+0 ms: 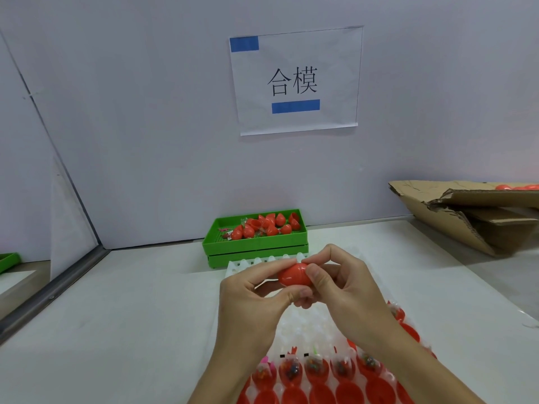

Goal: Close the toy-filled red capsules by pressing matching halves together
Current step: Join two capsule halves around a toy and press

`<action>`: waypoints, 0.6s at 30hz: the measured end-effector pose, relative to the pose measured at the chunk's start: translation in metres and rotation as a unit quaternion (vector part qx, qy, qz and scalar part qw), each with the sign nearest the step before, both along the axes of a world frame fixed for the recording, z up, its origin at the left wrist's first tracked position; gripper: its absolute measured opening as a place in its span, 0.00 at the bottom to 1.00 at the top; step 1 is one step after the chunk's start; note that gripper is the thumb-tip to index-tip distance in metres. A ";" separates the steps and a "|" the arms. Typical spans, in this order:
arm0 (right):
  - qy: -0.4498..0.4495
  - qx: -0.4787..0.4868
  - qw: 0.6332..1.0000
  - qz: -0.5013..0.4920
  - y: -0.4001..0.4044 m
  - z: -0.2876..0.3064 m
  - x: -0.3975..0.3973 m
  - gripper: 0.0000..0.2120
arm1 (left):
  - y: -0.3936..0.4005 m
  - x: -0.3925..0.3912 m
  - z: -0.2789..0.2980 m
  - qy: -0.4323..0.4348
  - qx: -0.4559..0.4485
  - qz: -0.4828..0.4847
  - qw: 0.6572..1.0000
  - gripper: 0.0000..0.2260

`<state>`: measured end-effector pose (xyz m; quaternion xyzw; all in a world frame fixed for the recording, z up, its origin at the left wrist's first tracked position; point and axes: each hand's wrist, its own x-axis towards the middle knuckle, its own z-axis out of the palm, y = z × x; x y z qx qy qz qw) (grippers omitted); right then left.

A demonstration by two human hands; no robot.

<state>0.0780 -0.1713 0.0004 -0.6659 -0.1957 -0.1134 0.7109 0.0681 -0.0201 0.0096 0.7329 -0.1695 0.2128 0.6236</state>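
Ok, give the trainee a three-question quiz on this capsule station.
1. True or false: both hands grip the red capsule.
2. Where do the loose red halves lie? A) green tray B) cardboard box C) bare table
3. Fill in: the toy-filled halves sit in a white ____ tray.

Key:
1. True: the left hand and right hand both pinch it.
2. A, the green tray by the wall.
3. Egg-style moulded; the white tray lies under the hands.
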 end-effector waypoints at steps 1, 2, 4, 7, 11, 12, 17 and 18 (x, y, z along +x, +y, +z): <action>0.000 0.000 1.000 -0.002 0.001 0.000 0.000 0.12 | 0.000 0.000 0.000 -0.002 0.001 0.004 1.000 0.17; 0.000 -0.002 1.000 -0.003 0.001 0.000 0.000 0.12 | -0.001 0.000 0.000 -0.003 0.002 0.006 1.000 0.17; 0.000 -0.002 1.000 -0.005 0.001 0.000 0.000 0.12 | -0.001 -0.001 0.000 -0.011 0.012 0.011 1.000 0.17; 0.000 0.001 1.000 -0.013 0.002 -0.001 0.000 0.11 | -0.001 -0.002 0.001 -0.033 0.037 0.027 0.998 0.17; -0.005 -0.023 0.999 -0.026 0.002 -0.003 0.001 0.05 | -0.001 -0.002 0.001 -0.069 0.087 0.049 0.993 0.17; -0.007 -0.034 0.999 -0.030 0.002 -0.003 0.001 0.05 | 0.000 -0.001 0.001 -0.077 0.104 0.056 0.990 0.18; -0.009 -0.067 0.997 -0.044 0.001 -0.003 -0.001 0.13 | 0.000 0.000 -0.001 -0.085 0.160 0.062 0.981 0.13; -0.008 -0.069 0.997 -0.045 0.001 -0.003 -0.001 0.16 | 0.000 0.000 -0.002 -0.083 0.165 0.059 0.981 0.13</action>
